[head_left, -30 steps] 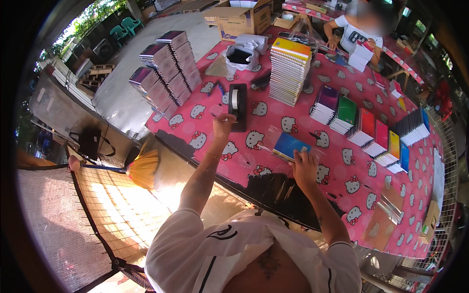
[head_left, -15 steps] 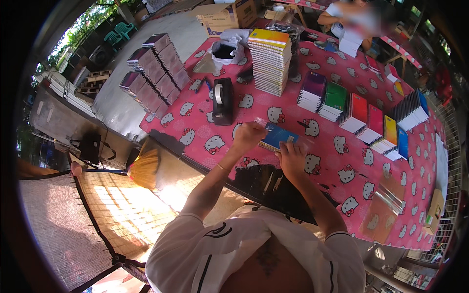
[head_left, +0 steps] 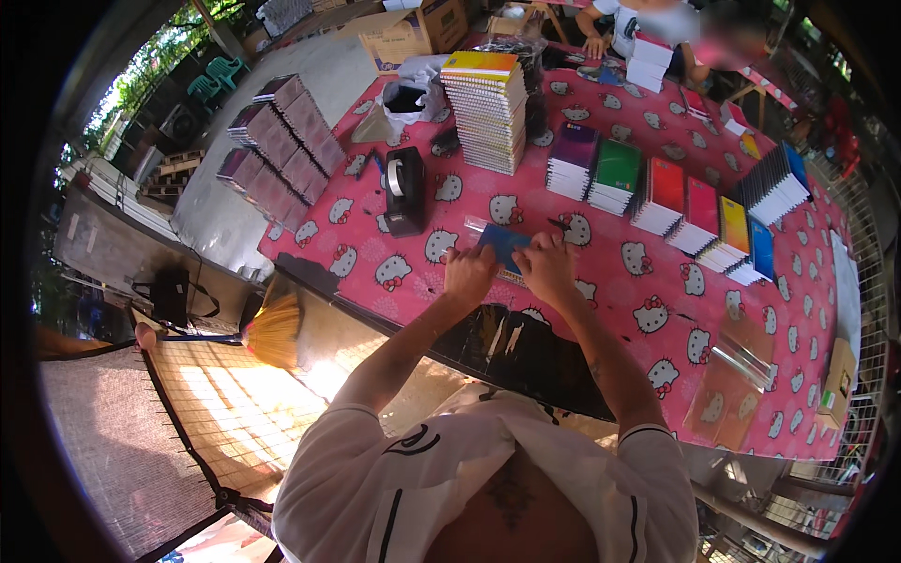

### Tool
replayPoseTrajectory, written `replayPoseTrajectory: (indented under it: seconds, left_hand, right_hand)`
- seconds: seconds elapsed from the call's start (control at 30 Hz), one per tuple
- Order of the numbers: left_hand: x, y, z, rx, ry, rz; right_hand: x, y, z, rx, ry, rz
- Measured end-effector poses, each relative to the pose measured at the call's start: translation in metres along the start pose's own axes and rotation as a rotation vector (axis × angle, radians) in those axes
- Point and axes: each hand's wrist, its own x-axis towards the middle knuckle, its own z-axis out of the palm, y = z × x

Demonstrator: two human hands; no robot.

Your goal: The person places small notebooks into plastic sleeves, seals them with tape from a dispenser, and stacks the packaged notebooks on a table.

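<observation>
A blue spiral notebook lies on the pink table in front of me, with clear plastic film sticking out past its far left corner. My left hand has its fingers bent around the near left part of the notebook. Over the notebook's right end, my right hand is closed, fingers curled down on the cover and film. Both hands partly hide the notebook. Just beyond them to the left stands a black tape dispenser.
A tall stack of yellow-topped notebooks rises behind. Rows of coloured notebooks, including a green pile, stand to the right. Purple-grey notebook stacks are at left. Clear plastic sleeves lie near right. Another person sits across the table.
My left hand has come down from the notebook's far left corner to its near left side. My right hand has moved from the near edge up over the right end. The view has shifted slightly.
</observation>
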Motion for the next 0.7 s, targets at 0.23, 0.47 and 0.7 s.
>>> replayPoseTrajectory:
  seconds: [0.23, 0.47, 0.7]
  left_hand:
    - [-0.019, 0.001, 0.0, -0.313, 0.356, 0.379]
    - [-0.001, -0.084, 0.042, -1.264, 0.126, -0.103]
    - [0.016, -0.205, -0.052, -0.433, 0.524, -0.518]
  right_hand:
    - [0.069, 0.066, -0.037, 0.947, -0.75, 0.582]
    - [0.034, 0.038, -0.054, 1.123, -0.63, 0.635]
    - [0.048, -0.031, -0.114, 0.261, 0.142, -0.262]
